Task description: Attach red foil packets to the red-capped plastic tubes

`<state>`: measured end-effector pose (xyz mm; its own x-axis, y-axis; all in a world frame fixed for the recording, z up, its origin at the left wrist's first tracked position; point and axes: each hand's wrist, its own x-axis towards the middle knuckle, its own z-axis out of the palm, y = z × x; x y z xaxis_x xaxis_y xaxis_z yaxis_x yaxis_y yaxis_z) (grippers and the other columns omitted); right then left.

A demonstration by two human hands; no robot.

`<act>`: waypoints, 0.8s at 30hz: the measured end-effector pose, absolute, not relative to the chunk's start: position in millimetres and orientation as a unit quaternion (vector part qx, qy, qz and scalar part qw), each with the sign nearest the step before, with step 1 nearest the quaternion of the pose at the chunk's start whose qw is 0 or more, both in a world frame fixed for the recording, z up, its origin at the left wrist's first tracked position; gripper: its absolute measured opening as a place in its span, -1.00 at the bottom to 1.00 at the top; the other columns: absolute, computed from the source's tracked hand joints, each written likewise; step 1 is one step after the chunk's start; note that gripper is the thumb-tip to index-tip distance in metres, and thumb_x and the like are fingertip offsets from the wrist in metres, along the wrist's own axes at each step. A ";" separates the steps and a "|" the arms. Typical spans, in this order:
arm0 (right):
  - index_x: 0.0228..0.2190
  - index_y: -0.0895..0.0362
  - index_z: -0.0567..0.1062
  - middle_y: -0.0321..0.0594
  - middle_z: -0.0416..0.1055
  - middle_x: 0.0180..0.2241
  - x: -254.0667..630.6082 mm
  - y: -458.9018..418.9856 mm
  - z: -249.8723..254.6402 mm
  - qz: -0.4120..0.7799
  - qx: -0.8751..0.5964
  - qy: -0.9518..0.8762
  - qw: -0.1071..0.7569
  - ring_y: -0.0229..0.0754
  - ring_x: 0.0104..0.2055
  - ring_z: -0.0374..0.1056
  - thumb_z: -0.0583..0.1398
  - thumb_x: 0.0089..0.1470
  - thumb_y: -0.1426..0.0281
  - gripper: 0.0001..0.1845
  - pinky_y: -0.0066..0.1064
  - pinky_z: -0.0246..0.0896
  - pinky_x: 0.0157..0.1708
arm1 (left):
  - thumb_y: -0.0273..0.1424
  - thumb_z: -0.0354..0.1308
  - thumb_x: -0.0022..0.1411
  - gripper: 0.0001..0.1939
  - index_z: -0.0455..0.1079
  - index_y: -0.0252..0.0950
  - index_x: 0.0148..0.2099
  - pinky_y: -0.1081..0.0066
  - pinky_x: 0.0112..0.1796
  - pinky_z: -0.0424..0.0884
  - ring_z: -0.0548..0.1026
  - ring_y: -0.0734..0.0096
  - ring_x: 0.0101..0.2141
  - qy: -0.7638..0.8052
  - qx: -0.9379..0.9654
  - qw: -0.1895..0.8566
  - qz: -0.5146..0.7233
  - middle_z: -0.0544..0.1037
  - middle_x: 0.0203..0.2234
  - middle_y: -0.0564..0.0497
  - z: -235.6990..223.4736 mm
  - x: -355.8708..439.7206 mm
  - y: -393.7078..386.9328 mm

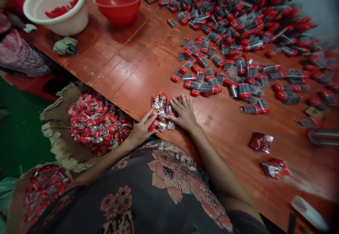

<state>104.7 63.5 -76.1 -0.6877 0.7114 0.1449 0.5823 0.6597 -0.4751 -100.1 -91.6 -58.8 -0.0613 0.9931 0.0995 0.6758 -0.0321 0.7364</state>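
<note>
A small pile of red and silver packets [161, 111] lies at the near edge of the red-brown wooden table [127, 64]. My left hand [143, 127] rests against the pile's left side, fingers curled on the packets. My right hand [184, 113] lies flat on the pile's right side, fingers spread. A torn cardboard box [53, 135] below the table edge, left of my left hand, is full of the same red packets [97, 124].
Several red-capped clear tubes [238, 43] cover the table's right and far side. Two loose packets [261, 142] lie at the right. A cream bowl [57, 6] with red caps and a red bowl [118, 5] stand far left. Another person's patterned sleeve [18, 53] is at the left edge.
</note>
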 end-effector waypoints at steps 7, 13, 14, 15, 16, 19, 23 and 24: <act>0.09 0.01 0.46 -0.09 0.39 0.18 99.2 49.9 -84.7 0.201 -0.374 -0.878 0.220 0.18 0.36 0.07 0.25 0.12 0.11 -0.47 0.29 -0.40 0.34 | -0.28 0.29 0.18 -0.40 0.32 -0.10 0.26 0.12 0.01 0.50 0.42 0.01 0.15 0.647 0.645 0.238 0.329 0.30 0.28 -0.18 -64.1 -102.4 -91.5; 0.04 -0.04 0.48 -0.13 0.37 0.19 96.9 43.4 -84.3 0.184 -0.402 -0.868 0.228 0.18 0.37 0.03 0.23 0.16 0.16 -0.59 0.27 -0.28 0.33 | -0.27 0.26 0.21 -0.45 0.34 -0.10 0.24 0.13 0.05 0.46 0.42 0.06 0.15 0.638 0.651 0.237 0.336 0.31 0.27 -0.17 -67.4 -103.9 -92.5; 0.04 -0.03 0.47 -0.11 0.35 0.21 97.9 41.7 -83.3 0.186 -0.411 -0.862 0.231 0.18 0.36 0.05 0.22 0.17 0.16 -0.58 0.25 -0.19 0.31 | -0.26 0.26 0.21 -0.45 0.33 -0.10 0.25 0.13 0.06 0.46 0.42 0.07 0.15 0.633 0.654 0.237 0.339 0.31 0.27 -0.18 -67.3 -105.3 -92.7; 0.04 -0.01 0.46 -0.08 0.34 0.20 99.2 39.8 -81.9 0.189 -0.427 -0.851 0.241 0.17 0.33 0.10 0.20 0.18 0.17 -0.59 0.22 -0.07 0.28 | -0.26 0.27 0.21 -0.44 0.33 -0.10 0.25 0.13 0.07 0.45 0.41 0.07 0.16 0.627 0.657 0.237 0.346 0.30 0.27 -0.18 -66.7 -107.2 -92.7; 0.04 0.02 0.45 -0.04 0.35 0.17 100.6 37.7 -80.0 0.193 -0.448 -0.835 0.255 0.15 0.28 0.17 0.17 0.21 0.18 -0.60 0.16 0.06 0.23 | -0.26 0.27 0.20 -0.44 0.33 -0.11 0.25 0.13 0.09 0.44 0.41 0.08 0.17 0.621 0.656 0.236 0.357 0.31 0.27 -0.17 -65.5 -109.3 -92.3; -0.05 0.12 0.46 0.01 0.47 -0.07 101.2 31.6 -71.2 0.208 -0.512 -0.785 0.281 0.05 0.00 0.38 0.09 0.26 0.21 -0.66 -0.02 0.32 0.00 | -0.25 0.28 0.21 -0.49 0.37 -0.13 0.20 0.09 0.14 0.37 0.41 0.13 0.16 0.619 0.629 0.221 0.415 0.38 0.22 -0.14 -58.3 -115.0 -85.2; -0.06 0.21 0.46 0.06 0.51 -0.21 85.7 29.0 -56.3 0.201 -0.541 -0.792 0.197 0.09 -0.16 0.41 0.13 0.19 0.15 -0.57 -0.04 0.34 -0.15 | -0.28 0.24 0.24 -0.69 0.47 -0.19 0.02 0.20 0.01 0.46 0.54 0.25 -0.04 0.649 0.517 0.239 0.504 0.57 -0.03 -0.08 -43.6 -111.1 -56.8; -0.02 0.23 0.44 0.09 0.52 -0.20 80.3 29.8 -53.4 0.194 -0.545 -0.796 0.178 0.12 -0.16 0.41 0.14 0.18 0.14 -0.53 -0.02 0.33 -0.16 | -0.29 0.24 0.24 -0.73 0.48 -0.21 -0.02 0.29 -0.11 0.51 0.57 0.33 -0.18 0.656 0.479 0.269 0.518 0.60 -0.12 -0.06 -40.1 -107.8 -46.9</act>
<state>80.3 29.8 -53.4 -0.3431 0.9365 0.0724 0.7984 0.3313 -0.5027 -107.8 -46.9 -40.1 -0.3966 0.9068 0.1425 0.3486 0.0052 0.9373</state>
